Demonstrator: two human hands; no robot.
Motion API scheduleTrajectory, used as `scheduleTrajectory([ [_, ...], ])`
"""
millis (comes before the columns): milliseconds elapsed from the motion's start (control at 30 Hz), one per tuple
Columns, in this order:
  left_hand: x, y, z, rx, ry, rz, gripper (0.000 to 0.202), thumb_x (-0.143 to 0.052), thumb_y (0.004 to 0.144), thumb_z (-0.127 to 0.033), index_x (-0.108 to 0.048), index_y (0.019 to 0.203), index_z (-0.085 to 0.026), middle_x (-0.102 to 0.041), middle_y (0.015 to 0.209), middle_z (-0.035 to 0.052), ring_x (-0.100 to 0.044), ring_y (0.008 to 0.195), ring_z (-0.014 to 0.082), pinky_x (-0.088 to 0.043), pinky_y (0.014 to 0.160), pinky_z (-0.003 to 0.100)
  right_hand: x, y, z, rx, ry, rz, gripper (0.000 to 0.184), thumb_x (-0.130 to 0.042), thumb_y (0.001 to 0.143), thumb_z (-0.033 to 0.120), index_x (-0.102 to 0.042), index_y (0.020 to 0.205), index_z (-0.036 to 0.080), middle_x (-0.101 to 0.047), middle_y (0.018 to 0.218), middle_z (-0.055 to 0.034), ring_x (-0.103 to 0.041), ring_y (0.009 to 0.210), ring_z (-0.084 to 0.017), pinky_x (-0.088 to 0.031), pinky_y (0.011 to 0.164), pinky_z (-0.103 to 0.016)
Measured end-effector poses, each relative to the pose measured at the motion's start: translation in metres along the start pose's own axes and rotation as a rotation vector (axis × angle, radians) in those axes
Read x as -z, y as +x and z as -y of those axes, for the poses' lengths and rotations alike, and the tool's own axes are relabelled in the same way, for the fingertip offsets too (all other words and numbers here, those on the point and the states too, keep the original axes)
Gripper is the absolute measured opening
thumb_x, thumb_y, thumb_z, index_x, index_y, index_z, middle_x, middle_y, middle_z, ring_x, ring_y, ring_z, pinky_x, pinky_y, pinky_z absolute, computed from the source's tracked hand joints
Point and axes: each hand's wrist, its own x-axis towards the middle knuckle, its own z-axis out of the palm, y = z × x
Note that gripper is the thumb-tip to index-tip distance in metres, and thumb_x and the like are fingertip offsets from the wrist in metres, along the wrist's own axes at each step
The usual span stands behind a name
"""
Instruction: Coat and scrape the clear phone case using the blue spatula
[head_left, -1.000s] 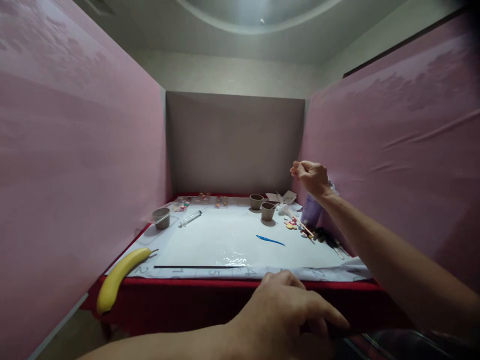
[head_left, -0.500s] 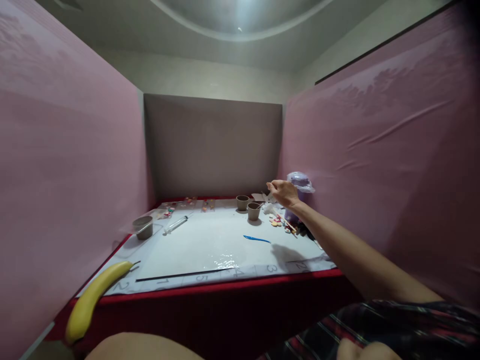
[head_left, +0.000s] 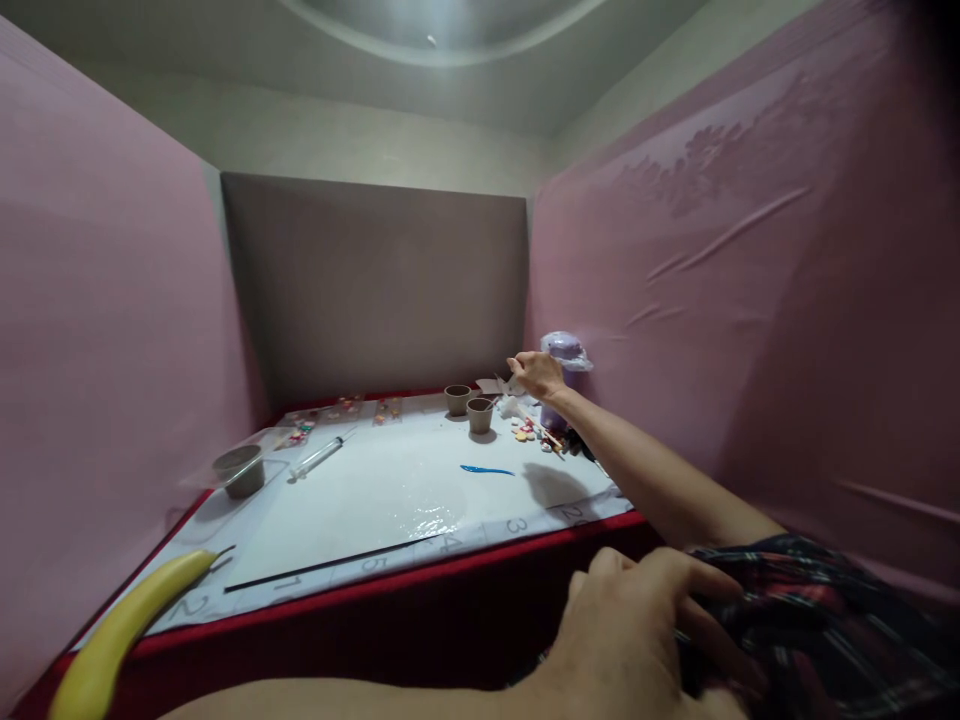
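My right hand (head_left: 537,375) is raised above the table's far right side with its fingers curled in. Nothing shows in it. Just behind it stands a purple container (head_left: 555,412) with clear plastic over its top. At the lower right my left hand (head_left: 626,615) reaches across to my right arm, its bent fingers on the dark plaid sleeve (head_left: 825,600). Some of its fingertips are hidden. A blue curved tool (head_left: 487,470) lies on the white sheet (head_left: 375,490). Two small grey-brown pots (head_left: 457,402) stand farther back, the nearer with a thin stick in it.
At the left lie a banana (head_left: 124,630), a syringe (head_left: 318,458), and a grey-brown pot (head_left: 241,475) by clear plastic. Small packets (head_left: 388,410) line the back. Coloured pieces and sticks (head_left: 525,430) lie below my right hand. Pink side walls (head_left: 675,300) and a grey back panel (head_left: 375,290) enclose the table.
My left hand has come up from the bottom edge onto the right sleeve. The view has turned right, so the table items sit farther left. My right hand stays raised and closed.
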Motion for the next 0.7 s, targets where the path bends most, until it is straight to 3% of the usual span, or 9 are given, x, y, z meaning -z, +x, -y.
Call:
scheduleTrajectory([
  [200, -0.005, 0.001, 0.008, 0.040, -0.073, 0.090, 0.059, -0.069, 0.065, -0.029, -0.056, 0.123, -0.025, -0.069, 0.089, 0.0026, -0.063, 0.095, 0.0253, -0.051, 0.083, 0.040, -0.006, 0.001, -0.001, -0.001, -0.022, 0.020, 0.039, -0.039, 0.097, 0.040, -0.074, 0.098, 0.021, -0.074, 0.103, -0.0100, -0.067, 0.092, -0.024, -0.045, 0.072, -0.029],
  [400, -0.010, 0.007, 0.007, 0.048, -0.025, -0.073, 0.054, -0.068, 0.062, -0.026, -0.061, 0.116, -0.022, -0.069, 0.097, 0.0049, -0.059, 0.101, 0.0272, -0.046, 0.093, 0.048, -0.008, -0.002, 0.001, 0.013, -0.046, 0.044, 0.041, -0.038, 0.097, 0.040, -0.074, 0.098, 0.021, -0.074, 0.104, -0.0094, -0.067, 0.093, -0.023, -0.045, 0.072, -0.029],
  [533, -0.008, 0.011, 0.002, 0.094, -0.079, 0.031, 0.049, -0.069, 0.062, -0.028, -0.062, 0.111, -0.022, -0.068, 0.087, 0.0016, -0.061, 0.096, 0.0244, -0.047, 0.092, 0.044, -0.011, -0.005, 0.001, 0.032, -0.056, 0.047, 0.040, -0.038, 0.097, 0.039, -0.074, 0.097, 0.021, -0.074, 0.103, -0.0092, -0.067, 0.093, -0.022, -0.044, 0.071, -0.027],
  [633, 0.000, 0.016, -0.003, 0.109, -0.100, 0.007, 0.048, -0.068, 0.063, -0.027, -0.061, 0.110, -0.021, -0.068, 0.085, 0.0008, -0.062, 0.096, 0.0235, -0.049, 0.089, 0.040, -0.013, -0.008, -0.001, 0.045, -0.063, 0.049, 0.041, -0.038, 0.097, 0.040, -0.074, 0.097, 0.021, -0.074, 0.103, -0.0090, -0.067, 0.092, -0.022, -0.043, 0.069, -0.027],
  [700, -0.004, 0.016, 0.004, 0.114, -0.152, 0.032, 0.051, -0.067, 0.064, -0.025, -0.059, 0.114, -0.020, -0.068, 0.086, 0.0011, -0.063, 0.094, 0.0228, -0.052, 0.084, 0.037, -0.014, -0.011, -0.002, 0.051, -0.072, 0.054, 0.041, -0.037, 0.097, 0.040, -0.074, 0.097, 0.021, -0.074, 0.103, -0.0090, -0.067, 0.092, -0.022, -0.043, 0.068, -0.027],
])
